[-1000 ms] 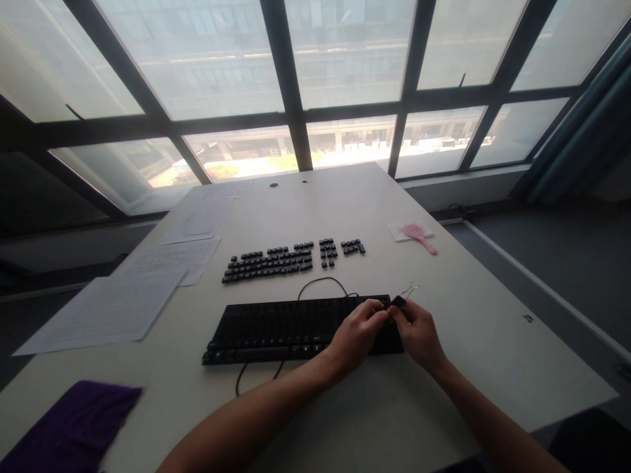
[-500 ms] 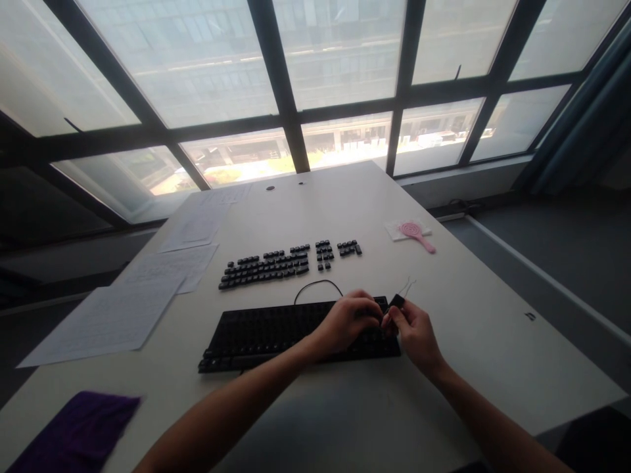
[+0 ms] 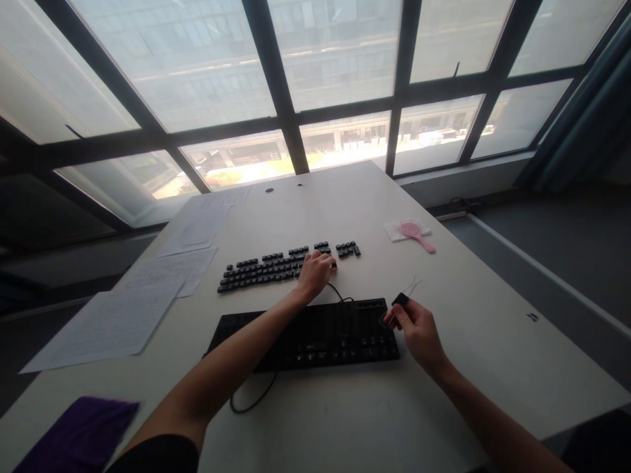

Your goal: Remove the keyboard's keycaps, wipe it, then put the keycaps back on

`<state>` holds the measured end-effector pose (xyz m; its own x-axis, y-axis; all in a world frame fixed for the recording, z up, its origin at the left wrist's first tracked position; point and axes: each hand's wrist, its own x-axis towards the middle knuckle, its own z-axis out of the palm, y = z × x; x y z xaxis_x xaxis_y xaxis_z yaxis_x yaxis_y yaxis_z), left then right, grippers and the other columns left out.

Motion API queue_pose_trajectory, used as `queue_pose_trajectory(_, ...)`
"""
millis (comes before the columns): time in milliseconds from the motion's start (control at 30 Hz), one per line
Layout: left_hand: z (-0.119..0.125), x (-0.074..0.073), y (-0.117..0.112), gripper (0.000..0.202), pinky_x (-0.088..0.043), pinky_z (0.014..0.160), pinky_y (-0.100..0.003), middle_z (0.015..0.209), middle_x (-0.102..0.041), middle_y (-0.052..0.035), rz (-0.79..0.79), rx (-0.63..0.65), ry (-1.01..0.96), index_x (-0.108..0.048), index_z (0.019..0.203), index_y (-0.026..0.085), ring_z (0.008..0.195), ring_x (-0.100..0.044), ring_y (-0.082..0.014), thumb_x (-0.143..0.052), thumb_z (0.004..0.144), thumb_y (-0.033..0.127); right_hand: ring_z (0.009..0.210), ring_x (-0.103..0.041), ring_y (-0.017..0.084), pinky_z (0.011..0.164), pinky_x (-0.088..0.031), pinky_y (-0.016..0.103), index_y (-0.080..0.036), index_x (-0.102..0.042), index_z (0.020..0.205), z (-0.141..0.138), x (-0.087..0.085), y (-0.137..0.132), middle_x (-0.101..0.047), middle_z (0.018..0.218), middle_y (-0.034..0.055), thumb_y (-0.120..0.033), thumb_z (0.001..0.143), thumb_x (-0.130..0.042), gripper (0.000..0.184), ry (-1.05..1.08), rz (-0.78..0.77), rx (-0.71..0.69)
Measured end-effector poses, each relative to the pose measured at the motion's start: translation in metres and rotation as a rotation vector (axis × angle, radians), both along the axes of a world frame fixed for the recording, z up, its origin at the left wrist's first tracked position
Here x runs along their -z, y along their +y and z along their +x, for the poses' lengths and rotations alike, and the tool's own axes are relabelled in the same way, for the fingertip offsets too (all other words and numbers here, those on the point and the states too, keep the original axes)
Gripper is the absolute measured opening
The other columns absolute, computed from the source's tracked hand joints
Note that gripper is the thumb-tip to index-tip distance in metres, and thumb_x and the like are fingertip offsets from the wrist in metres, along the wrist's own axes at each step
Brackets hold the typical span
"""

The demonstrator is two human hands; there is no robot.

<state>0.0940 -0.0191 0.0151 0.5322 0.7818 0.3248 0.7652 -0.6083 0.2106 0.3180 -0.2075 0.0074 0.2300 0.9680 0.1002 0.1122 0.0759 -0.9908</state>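
A black keyboard (image 3: pixel 335 351) lies across the white table in front of me, many of its keys still on it. Beyond it, rows of loose black keycaps (image 3: pixel 261 277) are laid out in keyboard order. My left hand (image 3: pixel 315 272) reaches over the keyboard to the right part of these rows, fingers pinched on a dark keycap (image 3: pixel 334 265) at the tabletop. Above the keyboard's right end, my right hand (image 3: pixel 417 328) grips a keycap puller (image 3: pixel 400 300) by its black handle, its thin wire prongs pointing up and away.
Printed sheets of paper (image 3: pixel 108 328) cover the table's left side. A purple cloth or pouch (image 3: pixel 81 430) lies near left. A pink hairbrush (image 3: pixel 411 230) rests on a clear wrapper at the right. The keyboard's cable (image 3: pixel 256 404) loops out in front. Windows stand behind the table.
My left hand has moved from beside the right hand, over the keyboard, forward and left to the loose keycaps. My right hand, with the puller, has hardly moved.
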Motion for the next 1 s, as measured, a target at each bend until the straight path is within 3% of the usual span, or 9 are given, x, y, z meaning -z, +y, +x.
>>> queue_pose_trajectory(233,-0.016,-0.017,-0.008,0.020,-0.040,0.095,-0.044,0.111,-0.068,-0.0090,0.080,-0.067,-0.058,-0.072,0.105,0.022,0.107,-0.053,-0.0298,-0.068,0.087,0.030,0.065,-0.061,0.019,0.064,-0.046,0.030,-0.017,-0.066,0.076,0.001,0.001,-0.004,-0.069,0.072,0.0061,-0.048,0.095,-0.055,0.038,-0.064,0.011,-0.021)
queue_pose_trajectory(333,-0.049,-0.030,-0.030,0.017,-0.042,0.098,-0.041,0.106,-0.069,-0.0072,0.104,-0.117,-0.128,-0.072,0.099,0.021,0.103,-0.056,-0.0262,-0.059,0.093,0.031,0.073,-0.062,0.021,0.069,-0.047,0.031,-0.018,-0.067,0.082,-0.010,0.001,-0.012,-0.069,0.077,0.0055,-0.046,0.095,-0.055,0.033,-0.092,0.019,-0.071)
queue_pose_trajectory(433,-0.102,-0.035,-0.063,0.022,-0.047,0.092,-0.037,0.098,-0.070,-0.0059,0.066,-0.177,-0.175,-0.071,0.094,0.021,0.095,-0.060,-0.0233,-0.052,0.095,0.030,0.080,-0.064,0.022,0.073,-0.048,0.031,-0.019,-0.067,0.089,-0.026,0.001,-0.019,-0.070,0.085,0.0059,-0.044,0.096,-0.054,0.030,-0.128,0.022,-0.205)
queue_pose_trajectory(533,-0.164,-0.030,-0.101,0.022,-0.049,0.087,-0.036,0.095,-0.071,-0.0054,0.000,-0.278,-0.201,-0.071,0.094,0.021,0.090,-0.063,-0.0228,-0.051,0.094,0.031,0.079,-0.064,0.023,0.072,-0.048,0.032,-0.019,-0.067,0.086,-0.034,0.002,-0.019,-0.070,0.083,0.0061,-0.043,0.096,-0.052,0.031,-0.231,0.006,-0.297)
queue_pose_trajectory(700,-0.243,-0.008,-0.161,0.023,-0.053,0.084,-0.034,0.098,-0.070,-0.0061,-0.150,-0.319,-0.331,-0.070,0.096,0.022,0.093,-0.064,-0.0214,-0.049,0.095,0.033,0.079,-0.067,0.025,0.073,-0.048,0.034,-0.019,-0.069,0.083,-0.022,0.010,-0.005,-0.073,0.082,0.0071,-0.046,0.094,-0.053,0.033,-0.325,-0.015,-0.246)
queue_pose_trajectory(867,-0.280,0.005,-0.206,0.017,-0.051,0.090,-0.035,0.102,-0.065,-0.0079,-0.098,-0.170,-0.393,-0.071,0.098,0.021,0.099,-0.061,-0.0205,-0.057,0.095,0.030,0.077,-0.067,0.026,0.071,-0.047,0.034,-0.018,-0.070,0.085,-0.025,0.004,0.013,-0.073,0.080,0.0074,-0.045,0.091,-0.056,0.031,-0.461,-0.017,-0.203)
queue_pose_trajectory(1000,-0.300,0.007,-0.230,0.016,-0.052,0.083,-0.030,0.104,-0.063,-0.0072,-0.170,-0.140,-0.381,-0.070,0.104,0.021,0.094,-0.061,-0.0184,-0.066,0.091,0.030,0.069,-0.063,0.023,0.063,-0.045,0.031,-0.017,-0.069,0.087,-0.073,-0.016,0.017,-0.070,0.076,0.0063,-0.044,0.090,-0.059,0.029,-0.459,0.067,-0.171)
